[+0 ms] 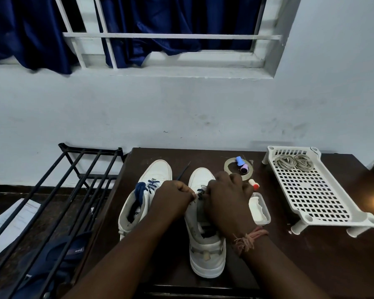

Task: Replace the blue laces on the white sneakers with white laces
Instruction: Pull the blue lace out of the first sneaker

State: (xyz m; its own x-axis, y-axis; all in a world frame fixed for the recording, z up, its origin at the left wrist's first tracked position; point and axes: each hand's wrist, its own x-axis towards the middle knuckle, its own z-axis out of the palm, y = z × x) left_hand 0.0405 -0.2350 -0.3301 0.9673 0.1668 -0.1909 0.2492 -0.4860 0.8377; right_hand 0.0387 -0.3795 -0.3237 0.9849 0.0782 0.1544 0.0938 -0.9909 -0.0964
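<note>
On the worktop [181,156] two sneakers stand side by side, toes far, and over the right sneaker [205,251], its long axis running near to far, both hands, left [173,199] and right [227,195], pinch the blue lace [201,194] at mid-shoe, while the white laces [294,162] lie well apart, far right.

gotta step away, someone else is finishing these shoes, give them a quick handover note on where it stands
Left hand and right hand both pinch the blue lace at the right sneaker, midway through unlacing it.
Left sneaker is still fully laced in blue.
White laces lie coiled in the white tray, untouched.
Done: the right shoe's unlacing has begun.
Left: strip both shoes, then thread the white laces.
</note>
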